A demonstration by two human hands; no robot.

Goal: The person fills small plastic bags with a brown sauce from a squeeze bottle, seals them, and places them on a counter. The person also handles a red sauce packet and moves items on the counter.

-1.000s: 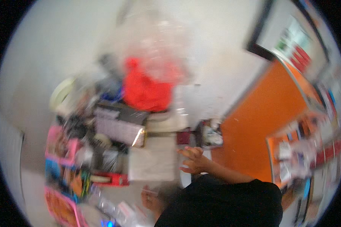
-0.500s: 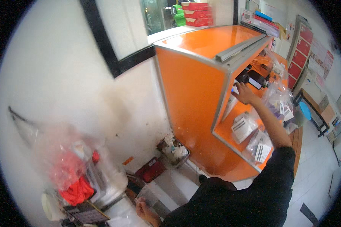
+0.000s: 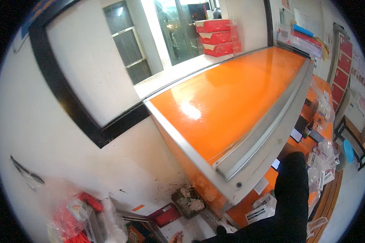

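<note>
My right arm, in a black sleeve, reaches under the upper shelf of the orange counter (image 3: 231, 105). Of my right hand (image 3: 288, 149) only a dark, blurred part shows between sleeve and shelf edge; its fingers are hidden. Close to it lie a bright-screened device (image 3: 275, 164) and a phone-like device (image 3: 296, 135) on the orange worktop. Nearer me are clear plastic packs with white labels (image 3: 260, 212). At the lower edge only the fingertips of my left hand (image 3: 177, 237) show, apart from the counter; whether they hold anything is cut off from view.
The counter's metal-edged corner (image 3: 231, 202) juts towards me. A bin with crumpled waste (image 3: 188, 202) and a dark red box (image 3: 165, 214) stand by the wall. Red and clear plastic bags (image 3: 75, 214) pile up at lower left. Red boxes (image 3: 217, 38) are stacked behind the counter.
The view has shifted, showing more of the counter top. My right hand has gone from plain sight to mostly hidden under the shelf. The clear bag my left hand held is out of sight.
</note>
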